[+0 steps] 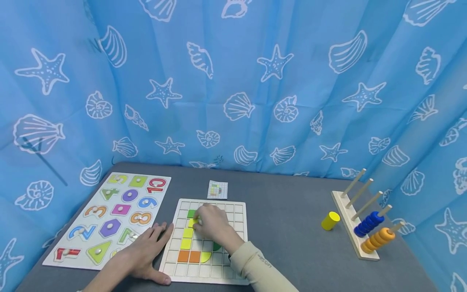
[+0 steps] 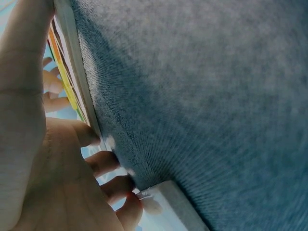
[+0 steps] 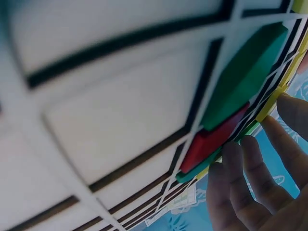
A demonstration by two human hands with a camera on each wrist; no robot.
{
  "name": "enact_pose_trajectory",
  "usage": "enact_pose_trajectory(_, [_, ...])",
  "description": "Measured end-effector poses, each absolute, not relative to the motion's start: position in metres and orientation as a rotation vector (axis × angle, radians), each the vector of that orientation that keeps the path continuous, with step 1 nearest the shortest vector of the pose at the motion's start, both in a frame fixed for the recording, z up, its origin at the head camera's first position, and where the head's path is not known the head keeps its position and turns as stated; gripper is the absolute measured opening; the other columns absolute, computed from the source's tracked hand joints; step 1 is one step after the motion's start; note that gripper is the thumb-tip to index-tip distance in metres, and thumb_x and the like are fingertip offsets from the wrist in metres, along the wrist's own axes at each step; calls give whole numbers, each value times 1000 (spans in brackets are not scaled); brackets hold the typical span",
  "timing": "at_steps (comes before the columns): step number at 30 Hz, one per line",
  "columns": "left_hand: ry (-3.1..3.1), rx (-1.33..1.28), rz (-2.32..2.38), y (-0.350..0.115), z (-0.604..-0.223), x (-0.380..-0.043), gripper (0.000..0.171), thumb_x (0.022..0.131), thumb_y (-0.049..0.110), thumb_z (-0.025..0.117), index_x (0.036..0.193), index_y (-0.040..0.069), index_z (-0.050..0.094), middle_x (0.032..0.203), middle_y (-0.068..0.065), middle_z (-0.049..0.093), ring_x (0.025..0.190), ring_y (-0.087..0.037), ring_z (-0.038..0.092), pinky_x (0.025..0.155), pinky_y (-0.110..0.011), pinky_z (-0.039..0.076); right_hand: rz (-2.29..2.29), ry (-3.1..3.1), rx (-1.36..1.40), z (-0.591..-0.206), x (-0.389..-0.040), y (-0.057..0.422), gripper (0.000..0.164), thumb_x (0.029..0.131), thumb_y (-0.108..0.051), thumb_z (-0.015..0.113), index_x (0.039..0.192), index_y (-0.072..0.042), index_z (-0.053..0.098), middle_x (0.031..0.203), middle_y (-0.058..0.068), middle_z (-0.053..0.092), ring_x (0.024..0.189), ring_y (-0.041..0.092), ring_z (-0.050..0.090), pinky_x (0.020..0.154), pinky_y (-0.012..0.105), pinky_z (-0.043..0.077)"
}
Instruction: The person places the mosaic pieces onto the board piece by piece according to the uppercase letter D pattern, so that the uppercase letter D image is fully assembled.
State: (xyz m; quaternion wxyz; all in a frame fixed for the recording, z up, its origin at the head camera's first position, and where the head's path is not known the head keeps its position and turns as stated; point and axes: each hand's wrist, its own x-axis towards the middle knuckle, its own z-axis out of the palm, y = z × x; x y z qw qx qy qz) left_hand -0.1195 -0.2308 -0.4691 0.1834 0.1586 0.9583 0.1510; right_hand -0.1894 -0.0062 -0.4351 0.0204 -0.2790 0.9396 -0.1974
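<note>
A white wooden grid board (image 1: 238, 227) lies before me, with colored tiles set in its left and middle cells. My right hand (image 1: 213, 221) is over its upper part, pinching a yellow tile (image 3: 269, 103) between thumb and index finger at the board's surface. Around it are a green tile (image 1: 191, 213), yellow square tiles (image 1: 186, 244), orange squares (image 1: 194, 256) and a rounded yellow piece (image 1: 205, 257). The right wrist view shows a green piece (image 3: 248, 72) and a red piece (image 3: 211, 139). My left hand (image 1: 147, 249) rests with fingers spread at the board's left edge, thumb by its lower corner.
At left lies a number-and-shape peg puzzle (image 1: 80, 257), close to my left fingers. A small pattern card (image 1: 217, 190) lies beyond the board. To the right stand a yellow cylinder (image 1: 330, 221) and a peg rack (image 1: 350, 227) with blue and orange rings. A blue curtain (image 1: 233, 81) hangs behind.
</note>
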Motion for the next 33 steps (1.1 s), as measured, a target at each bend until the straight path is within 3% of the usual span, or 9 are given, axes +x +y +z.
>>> enact_pose_trajectory(5, [2732,477,449,-235,-477,-121,146,54,97,67,162,8,24,161,-32,32,149,-58,26,118,-72,26,-602,2932,-890,-437,-190,-11,14,88,-20,80,100,-14,82,102,2,76,82,15,66,53,21,46])
enact_pose_trajectory(16, [2691,490,393,-226,-460,-119,140,61,82,78,161,2,22,161,-33,30,148,-59,26,118,-72,26,-558,2958,-908,-441,-190,-13,13,88,-21,81,100,-16,82,101,1,76,81,13,68,53,20,47])
enact_pose_trajectory(25, [2685,463,384,-225,-456,-120,140,61,82,79,161,2,22,162,-32,29,149,-59,25,119,-72,25,-450,2921,-924,-435,-187,-9,23,86,-26,82,108,-20,81,104,1,75,75,12,63,53,23,48])
enact_pose_trajectory(33, [2689,504,411,-229,-460,-119,137,64,80,78,162,3,21,163,-31,28,149,-59,24,117,-75,25,-403,3004,-978,-434,-177,4,17,86,-24,79,103,-23,82,97,-1,72,75,12,58,53,24,43])
